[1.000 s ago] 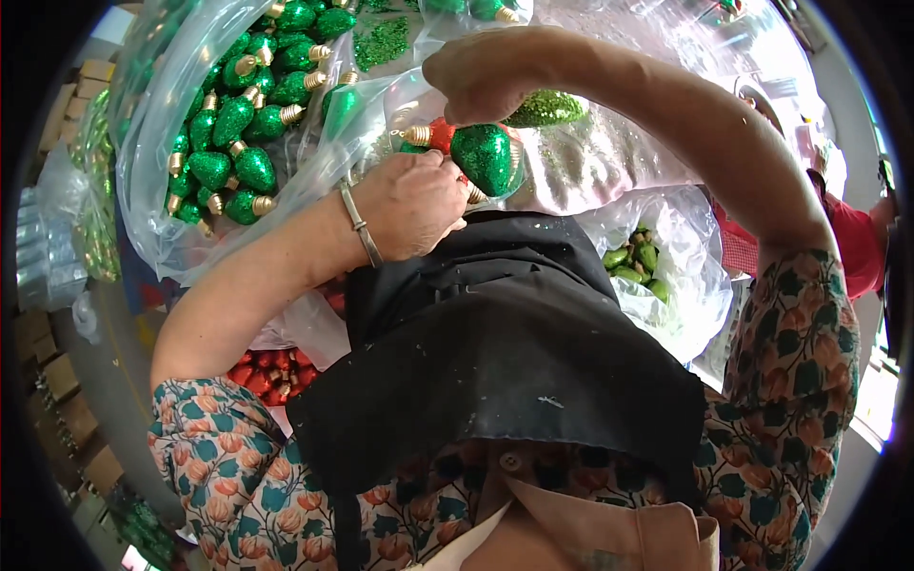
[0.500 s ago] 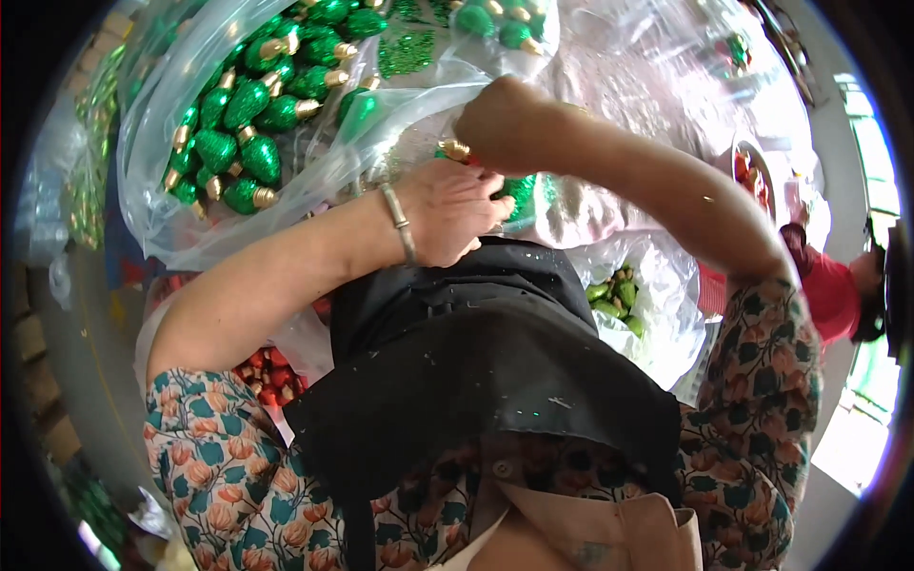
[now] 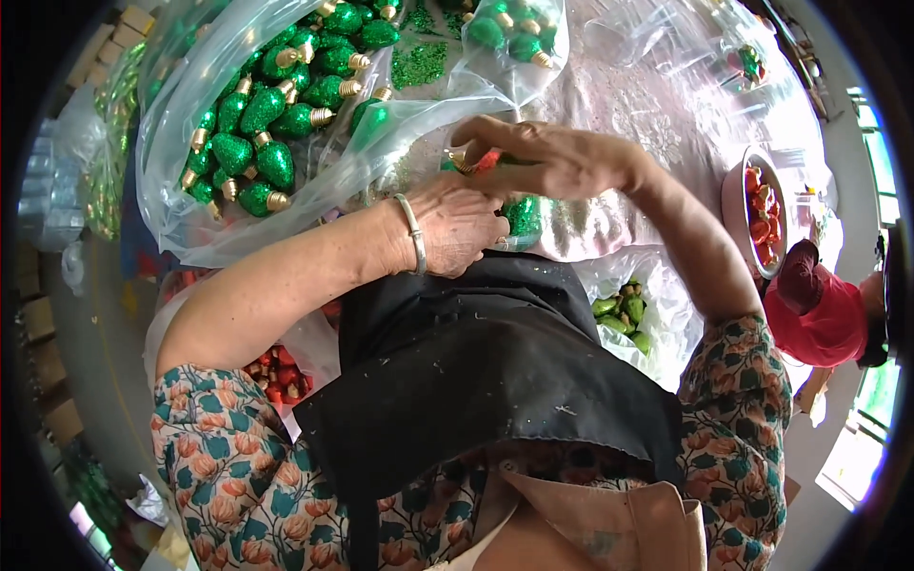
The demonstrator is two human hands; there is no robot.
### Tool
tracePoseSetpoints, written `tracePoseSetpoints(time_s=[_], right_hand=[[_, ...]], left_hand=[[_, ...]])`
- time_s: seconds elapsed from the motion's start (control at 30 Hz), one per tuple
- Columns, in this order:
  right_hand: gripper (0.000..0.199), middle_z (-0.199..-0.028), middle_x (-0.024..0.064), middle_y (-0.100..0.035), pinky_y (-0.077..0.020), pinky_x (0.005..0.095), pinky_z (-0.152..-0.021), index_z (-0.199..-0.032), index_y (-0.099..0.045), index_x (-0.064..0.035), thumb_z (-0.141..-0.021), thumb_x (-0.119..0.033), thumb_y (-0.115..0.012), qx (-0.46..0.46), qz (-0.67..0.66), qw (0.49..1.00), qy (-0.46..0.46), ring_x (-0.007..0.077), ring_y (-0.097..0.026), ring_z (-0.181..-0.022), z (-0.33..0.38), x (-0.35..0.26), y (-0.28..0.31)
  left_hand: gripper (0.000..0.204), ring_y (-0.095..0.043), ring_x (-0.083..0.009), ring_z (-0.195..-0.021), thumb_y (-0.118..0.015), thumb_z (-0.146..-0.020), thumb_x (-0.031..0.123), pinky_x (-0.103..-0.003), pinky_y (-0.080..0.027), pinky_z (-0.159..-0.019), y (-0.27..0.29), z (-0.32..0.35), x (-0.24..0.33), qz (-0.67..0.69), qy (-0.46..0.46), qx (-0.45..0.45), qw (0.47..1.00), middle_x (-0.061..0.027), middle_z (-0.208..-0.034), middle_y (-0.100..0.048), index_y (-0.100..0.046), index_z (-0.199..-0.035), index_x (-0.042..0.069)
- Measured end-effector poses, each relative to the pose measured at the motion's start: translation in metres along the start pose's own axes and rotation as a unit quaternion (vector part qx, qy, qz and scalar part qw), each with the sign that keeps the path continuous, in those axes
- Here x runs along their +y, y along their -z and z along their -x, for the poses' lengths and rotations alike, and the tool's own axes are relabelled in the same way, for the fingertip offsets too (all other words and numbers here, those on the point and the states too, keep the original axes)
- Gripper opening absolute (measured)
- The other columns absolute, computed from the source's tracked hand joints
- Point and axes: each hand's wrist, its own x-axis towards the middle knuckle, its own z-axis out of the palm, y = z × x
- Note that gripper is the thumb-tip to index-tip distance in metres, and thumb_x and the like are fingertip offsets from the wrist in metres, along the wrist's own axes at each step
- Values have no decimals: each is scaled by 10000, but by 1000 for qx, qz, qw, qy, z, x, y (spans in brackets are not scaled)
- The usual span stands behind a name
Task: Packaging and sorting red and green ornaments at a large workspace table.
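My left hand (image 3: 452,224), with a bangle on its wrist, curls its fingers round a green glittery bulb ornament (image 3: 522,221), whose rounded end shows beyond the knuckles. Just above it is my right hand (image 3: 557,160), slightly blurred, its fingers stretched and spread. A gold screw-type cap (image 3: 464,162) and a small red patch (image 3: 489,160) show between the two hands; whether the right fingers touch them is hidden. Green bulb ornaments with gold caps (image 3: 274,164) lie in a clear plastic bag (image 3: 314,205) to the left of my hands.
Another clear bag of green ornaments (image 3: 526,48) stands at the back beside loose green glitter (image 3: 419,65). At right is a bowl (image 3: 733,205) of red ornaments. Green ornaments (image 3: 624,309) and red ones (image 3: 281,374) lie in bags near my lap. A person in red (image 3: 824,314) is at far right.
My right hand has gone from a closed fist to spread fingers and moved slightly right and down. My left hand keeps hold of the green ornament.
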Motion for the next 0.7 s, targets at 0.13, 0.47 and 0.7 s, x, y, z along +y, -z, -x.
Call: tracePoseSetpoints(time_s=[0.13,0.47,0.7], right_hand=[[237,-982,158,-579,-459,388,-826,-933,-592,6,-909,-199,-477,-53,-135,988,-59,284,-583,-912,10,7,15],[271,-1107,154,-574,-436,400,-865,-1036,-588,-31,-825,-202,-593,-123,67,987,-73,311,-559,-1013,27,3,30],[514,-901,181,-602,-461,408,-726,-1087,-524,-31,-659,-220,-736,-73,44,992,-96,358,-581,-866,22,-13,42]], left_hand=[[254,-607,-282,-814,-672,-713,204,-389,-493,-704,8,-10,3,5,30,-82,996,-128,-855,-591,-578,-899,59],[236,-614,-273,-776,-649,-732,229,-382,-494,-685,9,-9,-4,-25,48,-56,997,-107,-786,-599,-587,-868,46],[206,-610,-257,-721,-606,-750,224,-354,-507,-637,6,4,0,-85,68,-12,994,-105,-759,-586,-593,-829,34]])
